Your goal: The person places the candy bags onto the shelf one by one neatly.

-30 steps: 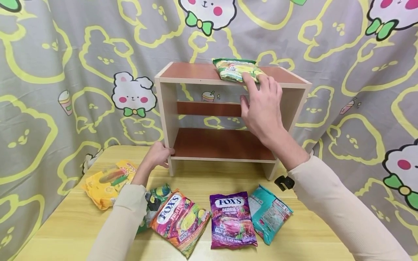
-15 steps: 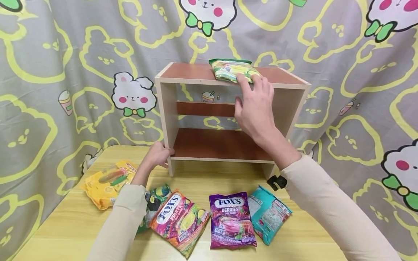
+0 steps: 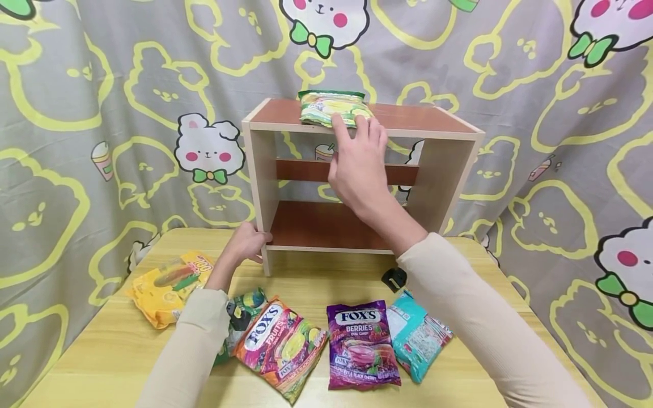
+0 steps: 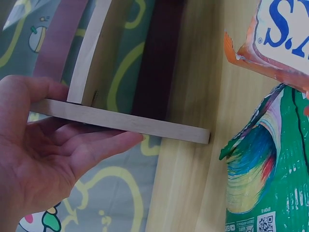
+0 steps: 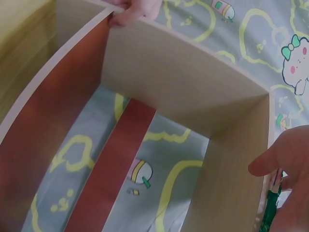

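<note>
On top of a small wooden shelf unit (image 3: 428,116) lies a green-and-yellow candy bag (image 3: 334,107), close to the front edge. My right hand (image 3: 359,164) touches the bag's near side with its fingertips, its thumb lower, in front of the board. In the right wrist view, a green strip of the bag (image 5: 271,205) shows beside my right hand (image 5: 289,169). My left hand (image 3: 247,243) grips the shelf unit's left side panel. From the left wrist view, my left hand (image 4: 53,145) has its thumb inside and fingers outside the panel (image 4: 159,126).
On the table (image 3: 127,362) in front lie an orange Fox's bag (image 3: 283,345), a purple Fox's berries bag (image 3: 362,345) and a teal bag (image 3: 418,334). A yellow bag (image 3: 170,289) lies left; a green bag (image 4: 270,164) is partly under the orange one. A patterned curtain (image 3: 127,68) hangs behind.
My right hand has moved left along the shelf top, and the green-and-yellow candy bag has slid left with it. My left hand stays on the side panel.
</note>
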`<state>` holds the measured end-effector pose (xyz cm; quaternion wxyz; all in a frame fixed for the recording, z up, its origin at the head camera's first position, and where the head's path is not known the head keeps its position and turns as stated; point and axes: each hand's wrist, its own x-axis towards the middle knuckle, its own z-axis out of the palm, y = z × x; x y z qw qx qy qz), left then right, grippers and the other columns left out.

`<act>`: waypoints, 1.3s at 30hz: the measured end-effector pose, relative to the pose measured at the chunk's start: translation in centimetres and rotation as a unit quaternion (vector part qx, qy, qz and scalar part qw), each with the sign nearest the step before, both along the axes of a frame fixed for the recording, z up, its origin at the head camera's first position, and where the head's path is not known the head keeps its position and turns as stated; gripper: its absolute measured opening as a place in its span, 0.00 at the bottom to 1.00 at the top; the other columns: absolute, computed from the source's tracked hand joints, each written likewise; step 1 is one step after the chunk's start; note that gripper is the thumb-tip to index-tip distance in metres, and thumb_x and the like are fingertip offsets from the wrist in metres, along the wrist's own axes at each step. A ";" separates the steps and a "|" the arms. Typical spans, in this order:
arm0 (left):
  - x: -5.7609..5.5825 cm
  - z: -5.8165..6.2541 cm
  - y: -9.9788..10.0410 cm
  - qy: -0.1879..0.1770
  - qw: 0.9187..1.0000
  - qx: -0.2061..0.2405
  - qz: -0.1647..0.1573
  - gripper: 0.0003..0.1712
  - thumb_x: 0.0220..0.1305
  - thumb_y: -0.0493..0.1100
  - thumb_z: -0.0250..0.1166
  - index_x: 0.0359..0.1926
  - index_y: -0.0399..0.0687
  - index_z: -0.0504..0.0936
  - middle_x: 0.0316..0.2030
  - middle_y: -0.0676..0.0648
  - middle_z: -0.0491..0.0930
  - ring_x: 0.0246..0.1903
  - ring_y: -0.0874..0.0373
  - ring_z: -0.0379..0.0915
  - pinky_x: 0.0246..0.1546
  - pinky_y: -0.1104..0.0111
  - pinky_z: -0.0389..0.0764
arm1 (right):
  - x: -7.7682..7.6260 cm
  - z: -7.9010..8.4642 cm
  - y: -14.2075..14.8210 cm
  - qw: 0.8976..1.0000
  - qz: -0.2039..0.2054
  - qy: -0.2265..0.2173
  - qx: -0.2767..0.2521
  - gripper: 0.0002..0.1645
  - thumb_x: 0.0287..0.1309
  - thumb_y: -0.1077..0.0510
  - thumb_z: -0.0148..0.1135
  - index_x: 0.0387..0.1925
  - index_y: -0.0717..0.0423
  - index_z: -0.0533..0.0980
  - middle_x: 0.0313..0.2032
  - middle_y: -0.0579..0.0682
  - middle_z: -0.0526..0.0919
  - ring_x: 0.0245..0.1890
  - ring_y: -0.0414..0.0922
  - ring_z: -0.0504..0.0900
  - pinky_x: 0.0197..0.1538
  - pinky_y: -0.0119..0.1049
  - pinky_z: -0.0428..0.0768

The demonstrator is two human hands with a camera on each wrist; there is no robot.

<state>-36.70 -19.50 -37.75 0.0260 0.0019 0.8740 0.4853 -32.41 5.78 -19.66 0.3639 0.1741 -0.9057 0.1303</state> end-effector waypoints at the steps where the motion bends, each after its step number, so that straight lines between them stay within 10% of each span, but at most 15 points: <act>1: 0.0 0.0 0.0 0.001 1.000 0.001 0.000 0.26 0.67 0.43 0.57 0.57 0.25 0.75 0.53 0.27 0.77 0.44 0.41 0.82 0.33 0.57 0.90 | 0.0 0.0 -0.4 1.000 -0.002 -0.003 0.001 0.36 0.66 0.60 0.53 0.74 0.48 0.61 0.67 0.64 0.64 0.68 0.60 0.56 0.75 0.53 0.51; 39: 0.1 -0.3 -0.2 0.010 1.000 0.005 0.004 0.26 0.67 0.44 0.58 0.57 0.26 0.75 0.53 0.26 0.78 0.43 0.41 0.83 0.32 0.56 0.90 | -0.5 0.8 -9.2 0.990 -0.094 -0.068 0.078 0.50 0.61 0.50 0.62 0.79 0.41 0.49 0.73 0.57 0.59 0.75 0.59 0.51 0.79 0.52 0.46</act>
